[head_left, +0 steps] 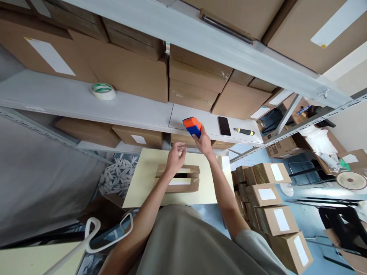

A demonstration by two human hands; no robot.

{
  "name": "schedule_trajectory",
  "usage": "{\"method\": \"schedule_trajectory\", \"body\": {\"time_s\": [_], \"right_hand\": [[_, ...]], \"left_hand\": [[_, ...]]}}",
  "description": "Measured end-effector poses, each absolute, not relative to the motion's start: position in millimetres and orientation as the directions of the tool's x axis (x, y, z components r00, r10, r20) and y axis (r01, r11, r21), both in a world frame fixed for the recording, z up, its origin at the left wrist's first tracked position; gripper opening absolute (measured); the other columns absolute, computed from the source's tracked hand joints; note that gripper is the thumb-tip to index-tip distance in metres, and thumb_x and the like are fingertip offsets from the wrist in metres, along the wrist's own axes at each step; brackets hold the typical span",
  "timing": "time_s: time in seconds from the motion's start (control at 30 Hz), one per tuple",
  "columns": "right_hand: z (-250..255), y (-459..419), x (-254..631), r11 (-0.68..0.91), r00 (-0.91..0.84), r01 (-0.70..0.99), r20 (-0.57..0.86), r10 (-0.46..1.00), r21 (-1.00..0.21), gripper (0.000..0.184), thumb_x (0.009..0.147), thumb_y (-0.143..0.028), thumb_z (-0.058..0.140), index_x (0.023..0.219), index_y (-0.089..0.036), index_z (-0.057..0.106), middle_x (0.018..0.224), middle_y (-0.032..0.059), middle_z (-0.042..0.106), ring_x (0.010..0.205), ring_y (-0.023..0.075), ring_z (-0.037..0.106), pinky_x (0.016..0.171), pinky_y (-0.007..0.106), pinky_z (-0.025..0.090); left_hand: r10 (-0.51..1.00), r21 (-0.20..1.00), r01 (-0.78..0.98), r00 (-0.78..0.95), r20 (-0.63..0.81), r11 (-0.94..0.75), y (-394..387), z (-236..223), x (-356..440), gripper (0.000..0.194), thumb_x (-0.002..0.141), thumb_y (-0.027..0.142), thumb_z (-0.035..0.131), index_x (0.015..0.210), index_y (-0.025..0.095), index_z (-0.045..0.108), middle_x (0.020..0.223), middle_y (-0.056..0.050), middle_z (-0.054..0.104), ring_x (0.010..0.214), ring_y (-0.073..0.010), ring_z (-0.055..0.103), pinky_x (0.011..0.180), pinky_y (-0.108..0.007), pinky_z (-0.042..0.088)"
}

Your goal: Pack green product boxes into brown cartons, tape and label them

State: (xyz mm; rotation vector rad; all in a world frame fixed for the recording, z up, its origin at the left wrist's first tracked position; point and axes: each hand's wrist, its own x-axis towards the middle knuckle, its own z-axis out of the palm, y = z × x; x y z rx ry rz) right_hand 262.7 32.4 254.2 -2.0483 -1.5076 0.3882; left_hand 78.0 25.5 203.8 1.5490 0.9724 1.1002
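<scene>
My right hand [204, 144] is closed around a chunky orange and blue plastic object [192, 126], held up near the front edge of the middle shelf. Its exact kind is not clear from here. My left hand [175, 156] hovers over the table, fingers loosely bent and apart from the thumb, with nothing in them. Beneath it a small cardboard box [180, 185] lies on the pale yellow table [140, 183]. A dark gap shows between its top flaps, and white label strips run along them.
On the shelf [137, 109] are a tape roll [103, 91], a black phone [224, 126] and a yellow-black utility knife [244, 131]. Cardboard boxes [137, 72] line the shelves. More boxes [276, 221] are stacked at right. A white metal hook [93, 235] juts in at lower left.
</scene>
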Motion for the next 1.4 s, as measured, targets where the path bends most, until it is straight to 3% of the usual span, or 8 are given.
{"method": "schedule_trajectory", "body": {"time_s": [0.1, 0.27, 0.47, 0.6, 0.73, 0.93, 1.17, 1.4], "right_hand": [[240.3, -10.5, 236.0, -0.014, 0.252, 0.453, 0.113, 0.961, -0.891, 0.044, 0.109, -0.057, 0.054, 0.13, -0.02, 0.062, 0.114, 0.0111, 0.077, 0.101, 0.028, 0.073, 0.097, 0.041, 0.061], [220.7, -51.6, 209.8, 0.021, 0.312, 0.196, 0.083, 0.946, -0.98, 0.047, 0.107, -0.064, 0.054, 0.124, -0.022, 0.067, 0.113, 0.0075, 0.076, 0.107, 0.0248, 0.07, 0.101, 0.038, 0.061], [244.7, -38.4, 255.6, 0.009, 0.344, 0.53, 0.224, 0.912, -0.848, 0.046, 0.115, -0.052, 0.037, 0.124, -0.022, 0.072, 0.123, 0.0114, 0.075, 0.118, 0.0262, 0.068, 0.108, 0.04, 0.056], [275.2, 2.2, 337.0, -0.122, 0.398, 0.837, 0.441, 0.804, -0.534, 0.049, 0.115, -0.034, 0.029, 0.149, -0.017, 0.061, 0.149, 0.0177, 0.068, 0.14, 0.0299, 0.059, 0.125, 0.05, 0.043], [274.7, 47.7, 405.7, -0.317, 0.434, 0.888, 0.382, 0.816, -0.332, 0.063, 0.103, -0.015, 0.033, 0.164, -0.004, 0.042, 0.163, 0.0231, 0.06, 0.158, 0.0305, 0.045, 0.137, 0.058, 0.023], [240.3, 53.1, 434.2, -0.367, 0.438, 0.881, 0.224, 0.87, -0.298, 0.063, 0.099, -0.013, 0.029, 0.159, 0.0, 0.046, 0.164, 0.0229, 0.059, 0.164, 0.0301, 0.039, 0.14, 0.059, 0.016], [225.9, 54.9, 453.1, -0.344, 0.396, 0.904, 0.195, 0.897, -0.255, 0.066, 0.098, -0.013, 0.031, 0.162, -0.004, 0.045, 0.166, 0.0234, 0.057, 0.165, 0.0289, 0.039, 0.136, 0.063, 0.027], [255.1, 9.2, 388.4, -0.197, 0.44, 0.837, 0.413, 0.798, -0.511, 0.057, 0.106, -0.019, 0.026, 0.153, -0.013, 0.057, 0.155, 0.0213, 0.065, 0.147, 0.0293, 0.059, 0.124, 0.052, 0.047]], "left_hand": [[0.962, 0.989, -0.005, 0.231, 0.146, -0.149, 13.1, 196.7, 76.9, 0.037, 0.096, 0.046, 0.072, 0.122, 0.022, 0.062, 0.125, -0.013, 0.077, 0.107, -0.0247, 0.077, 0.1, -0.043, 0.064], [0.948, 0.99, 0.019, 0.288, 0.131, -0.143, -5.1, 195.3, 74.0, 0.043, 0.095, 0.059, 0.073, 0.117, 0.022, 0.071, 0.117, -0.011, 0.079, 0.1, -0.0233, 0.077, 0.096, -0.039, 0.064], [0.938, 0.995, -0.096, 0.343, 0.049, -0.017, 11.8, 209.9, 104.2, 0.05, 0.089, 0.063, 0.078, 0.111, 0.019, 0.074, 0.11, -0.011, 0.083, 0.104, -0.0268, 0.078, 0.095, -0.039, 0.065], [0.943, 0.99, -0.142, 0.33, 0.047, 0.0, 22.4, 228.2, 124.0, 0.056, 0.086, 0.065, 0.081, 0.115, 0.018, 0.074, 0.11, -0.011, 0.083, 0.105, -0.0278, 0.079, 0.097, -0.039, 0.064], [0.938, 0.99, -0.144, 0.344, 0.047, 0.003, 17.1, 239.0, 129.5, 0.057, 0.087, 0.066, 0.08, 0.116, 0.018, 0.075, 0.111, -0.011, 0.084, 0.106, -0.029, 0.079, 0.097, -0.04, 0.064], [0.933, 0.994, -0.109, 0.36, 0.031, 0.009, 3.8, 237.1, 115.9, 0.056, 0.086, 0.067, 0.081, 0.115, 0.018, 0.076, 0.109, -0.011, 0.083, 0.103, -0.0284, 0.079, 0.096, -0.041, 0.065], [0.933, 0.995, -0.095, 0.361, 0.007, 0.029, -8.0, 227.7, 100.7, 0.054, 0.085, 0.069, 0.082, 0.109, 0.02, 0.076, 0.109, -0.01, 0.083, 0.104, -0.0287, 0.079, 0.097, -0.041, 0.065], [0.936, 0.994, -0.092, 0.35, -0.021, 0.057, -12.6, 230.3, 95.2, 0.054, 0.086, 0.068, 0.083, 0.111, 0.02, 0.076, 0.112, -0.011, 0.083, 0.103, -0.0287, 0.08, 0.097, -0.04, 0.065]]}}
